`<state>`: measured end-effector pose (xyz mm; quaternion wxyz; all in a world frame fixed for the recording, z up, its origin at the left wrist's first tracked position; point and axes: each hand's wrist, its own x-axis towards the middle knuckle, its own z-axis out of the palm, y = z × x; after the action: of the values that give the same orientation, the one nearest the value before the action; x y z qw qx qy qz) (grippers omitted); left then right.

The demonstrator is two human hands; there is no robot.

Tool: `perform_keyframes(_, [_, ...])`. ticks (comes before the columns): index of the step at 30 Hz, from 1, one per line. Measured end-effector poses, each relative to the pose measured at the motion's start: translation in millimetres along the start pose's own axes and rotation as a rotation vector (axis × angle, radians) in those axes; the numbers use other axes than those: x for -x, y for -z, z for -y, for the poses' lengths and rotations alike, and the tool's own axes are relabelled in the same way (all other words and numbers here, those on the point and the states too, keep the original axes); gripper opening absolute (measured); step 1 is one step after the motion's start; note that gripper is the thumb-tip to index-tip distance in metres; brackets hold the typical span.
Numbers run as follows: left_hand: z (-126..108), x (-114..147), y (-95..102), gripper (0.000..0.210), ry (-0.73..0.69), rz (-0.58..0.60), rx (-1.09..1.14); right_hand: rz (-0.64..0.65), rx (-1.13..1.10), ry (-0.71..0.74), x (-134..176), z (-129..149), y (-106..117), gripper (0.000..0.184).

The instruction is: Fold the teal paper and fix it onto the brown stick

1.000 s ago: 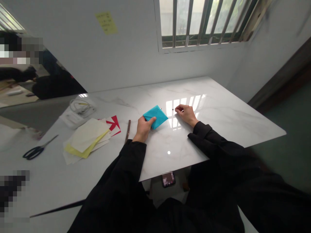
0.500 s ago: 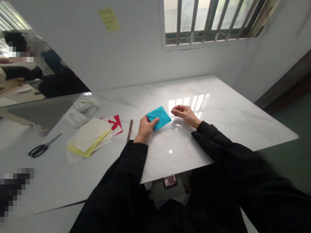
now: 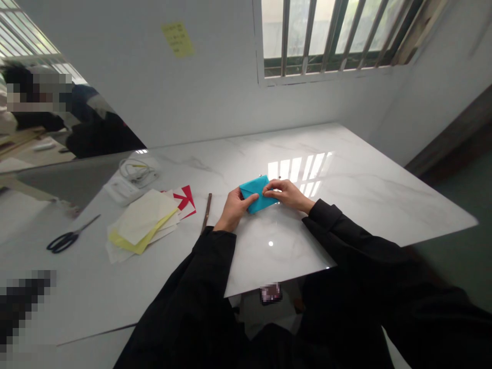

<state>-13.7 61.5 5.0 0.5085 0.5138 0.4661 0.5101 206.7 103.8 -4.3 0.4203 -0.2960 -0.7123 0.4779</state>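
Both hands are meeting on a folded blue paper (image 3: 258, 193) lying near the middle of the white marble bench (image 3: 346, 189); the left hand (image 3: 235, 209) is pinching its near left corner, thumb on top and the other fingers hidden beneath or behind the sheet; the right hand (image 3: 287, 194) is pressing down on the paper's right side with curled fingers, covering that edge, so the fold's full outline is not showing; whether the paper is lying flat or lifting slightly is hard to tell. Left of the hands, a thin brown stick (image 3: 206, 209) is lying apart from the paper; further left, a stack of yellow and white sheets (image 3: 142, 225) is partly covering a red-and-white piece (image 3: 184, 197); black scissors (image 3: 69, 237) are lying beyond, and a coiled white cable (image 3: 134, 171) is resting behind the stack.
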Motion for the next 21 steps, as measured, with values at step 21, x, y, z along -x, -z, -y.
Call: perform_keyframes(21, [-2.6, 2.3, -3.2, 0.053, -0.034, 0.033, -0.027, -0.049, 0.148, -0.018, 1.8, 0.5, -6.4, 0.036])
